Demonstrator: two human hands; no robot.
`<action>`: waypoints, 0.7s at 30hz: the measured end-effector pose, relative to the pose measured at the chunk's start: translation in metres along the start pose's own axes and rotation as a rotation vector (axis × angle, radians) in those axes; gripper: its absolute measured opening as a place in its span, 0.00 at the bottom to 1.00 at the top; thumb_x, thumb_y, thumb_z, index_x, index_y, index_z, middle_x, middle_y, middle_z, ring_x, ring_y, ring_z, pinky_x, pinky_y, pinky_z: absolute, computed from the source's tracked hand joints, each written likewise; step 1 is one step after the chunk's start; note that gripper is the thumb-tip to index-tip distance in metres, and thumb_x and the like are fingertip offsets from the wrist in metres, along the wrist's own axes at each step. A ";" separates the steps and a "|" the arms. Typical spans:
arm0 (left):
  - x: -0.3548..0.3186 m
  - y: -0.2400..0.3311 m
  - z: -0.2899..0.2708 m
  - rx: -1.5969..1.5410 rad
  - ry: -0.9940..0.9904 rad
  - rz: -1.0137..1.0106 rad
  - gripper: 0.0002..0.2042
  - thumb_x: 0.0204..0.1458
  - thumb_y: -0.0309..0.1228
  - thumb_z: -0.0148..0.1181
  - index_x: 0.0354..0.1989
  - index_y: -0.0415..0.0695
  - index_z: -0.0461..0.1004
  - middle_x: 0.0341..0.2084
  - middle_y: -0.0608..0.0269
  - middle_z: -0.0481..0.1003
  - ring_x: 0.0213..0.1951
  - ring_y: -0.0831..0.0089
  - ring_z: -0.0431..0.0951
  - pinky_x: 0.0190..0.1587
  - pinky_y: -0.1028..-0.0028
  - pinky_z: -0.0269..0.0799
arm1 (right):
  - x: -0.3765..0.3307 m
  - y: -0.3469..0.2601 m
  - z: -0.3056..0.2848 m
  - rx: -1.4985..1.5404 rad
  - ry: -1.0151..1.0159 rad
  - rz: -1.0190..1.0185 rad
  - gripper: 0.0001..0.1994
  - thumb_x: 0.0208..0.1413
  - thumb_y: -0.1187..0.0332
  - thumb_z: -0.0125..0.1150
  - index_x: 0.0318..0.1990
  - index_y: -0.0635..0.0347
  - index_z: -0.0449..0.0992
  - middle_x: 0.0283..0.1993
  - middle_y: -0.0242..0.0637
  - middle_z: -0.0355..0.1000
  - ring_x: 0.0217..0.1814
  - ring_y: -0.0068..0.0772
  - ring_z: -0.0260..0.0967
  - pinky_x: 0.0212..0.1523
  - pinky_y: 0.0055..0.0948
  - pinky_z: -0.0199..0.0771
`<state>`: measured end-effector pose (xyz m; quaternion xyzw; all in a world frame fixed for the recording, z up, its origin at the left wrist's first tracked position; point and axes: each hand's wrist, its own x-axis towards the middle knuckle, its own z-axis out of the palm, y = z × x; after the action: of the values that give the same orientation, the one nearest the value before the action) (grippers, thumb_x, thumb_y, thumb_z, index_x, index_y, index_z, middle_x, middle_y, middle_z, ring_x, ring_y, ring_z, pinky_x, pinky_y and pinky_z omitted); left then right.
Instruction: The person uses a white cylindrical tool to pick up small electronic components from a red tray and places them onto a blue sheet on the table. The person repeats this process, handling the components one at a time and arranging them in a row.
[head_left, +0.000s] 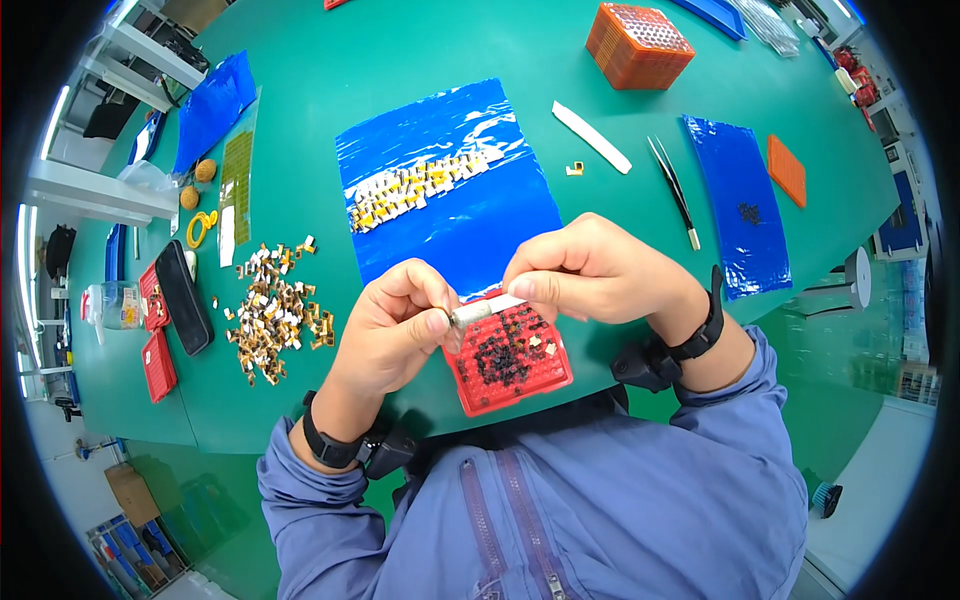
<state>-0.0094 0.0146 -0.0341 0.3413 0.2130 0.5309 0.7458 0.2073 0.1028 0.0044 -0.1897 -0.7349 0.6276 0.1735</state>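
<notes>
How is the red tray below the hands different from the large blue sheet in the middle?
The red tray has a raised rim; the blue sheet lies flat and glossy. The tray is smaller than the sheet. The tray bears mostly dark pieces, while the sheet bears white and yellow pieces in a slanting band. Both rest on the green table.

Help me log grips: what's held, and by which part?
Left hand pinches the left end of a grey piece; right hand, the right end of a white strip. Whether they're joined is unclear.
</notes>
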 end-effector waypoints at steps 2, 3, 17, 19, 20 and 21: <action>0.000 0.000 0.000 0.005 0.001 -0.007 0.05 0.52 0.23 0.55 0.33 0.40 0.65 0.26 0.61 0.71 0.28 0.77 0.74 0.31 0.79 0.72 | -0.001 0.002 -0.002 -0.100 -0.009 -0.035 0.06 0.51 0.72 0.61 0.33 0.64 0.73 0.23 0.30 0.69 0.22 0.15 0.60 0.22 0.18 0.59; 0.000 0.000 0.000 0.006 -0.002 -0.012 0.05 0.52 0.23 0.55 0.33 0.40 0.65 0.26 0.61 0.71 0.28 0.77 0.74 0.31 0.79 0.72 | 0.000 0.003 -0.002 -0.098 0.002 -0.062 0.05 0.52 0.72 0.60 0.33 0.64 0.73 0.22 0.30 0.69 0.21 0.15 0.59 0.22 0.18 0.58; -0.001 0.000 0.000 0.041 -0.028 -0.004 0.05 0.53 0.24 0.55 0.33 0.40 0.65 0.28 0.60 0.72 0.29 0.76 0.75 0.32 0.78 0.73 | -0.002 -0.001 -0.006 -0.086 -0.038 -0.031 0.07 0.51 0.68 0.61 0.34 0.61 0.73 0.21 0.26 0.67 0.22 0.13 0.59 0.22 0.17 0.58; -0.001 0.000 0.000 0.038 -0.025 -0.003 0.05 0.53 0.24 0.56 0.32 0.40 0.65 0.27 0.60 0.72 0.29 0.76 0.75 0.32 0.78 0.73 | -0.002 -0.001 -0.002 -0.045 0.003 -0.083 0.07 0.51 0.68 0.61 0.34 0.61 0.73 0.21 0.27 0.67 0.22 0.14 0.59 0.22 0.18 0.59; -0.001 -0.001 0.000 0.046 -0.025 -0.002 0.05 0.53 0.24 0.56 0.32 0.40 0.65 0.27 0.60 0.72 0.29 0.76 0.75 0.32 0.78 0.73 | -0.002 -0.001 -0.001 -0.024 0.024 -0.110 0.07 0.52 0.68 0.60 0.34 0.61 0.73 0.21 0.27 0.66 0.22 0.15 0.59 0.23 0.19 0.59; -0.001 -0.001 0.000 0.054 -0.023 0.002 0.05 0.53 0.24 0.56 0.32 0.40 0.66 0.27 0.60 0.72 0.29 0.76 0.75 0.32 0.78 0.73 | -0.002 0.001 -0.002 -0.032 0.004 -0.093 0.07 0.52 0.68 0.60 0.34 0.61 0.73 0.21 0.27 0.66 0.23 0.15 0.60 0.23 0.19 0.59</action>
<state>-0.0097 0.0135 -0.0347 0.3675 0.2185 0.5218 0.7381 0.2101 0.1035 0.0039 -0.1593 -0.7525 0.6066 0.2008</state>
